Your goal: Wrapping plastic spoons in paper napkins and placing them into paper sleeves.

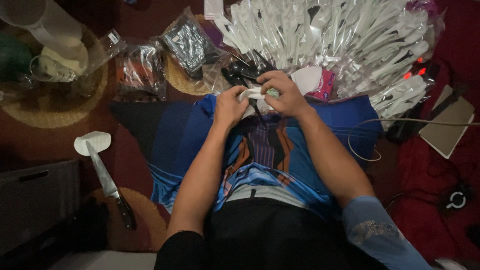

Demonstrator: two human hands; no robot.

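Both hands worked close together over the lap: the left hand [229, 106] pinched one end of a white napkin [251, 93], and the right hand [285, 92] curled shut over its other end, with black plastic cutlery [241, 72] lying just beyond the fingertips. Doing this well probably meant keeping the napkin taut and flat between the two grips (whether anything was tucked inside it could not be told). Beyond the right hand spread a heap of clear packets [340, 40] each holding white cutlery, beyond the left lay clear bags [187, 45] of dark items, and a knife [107, 182] rested well off to the left.
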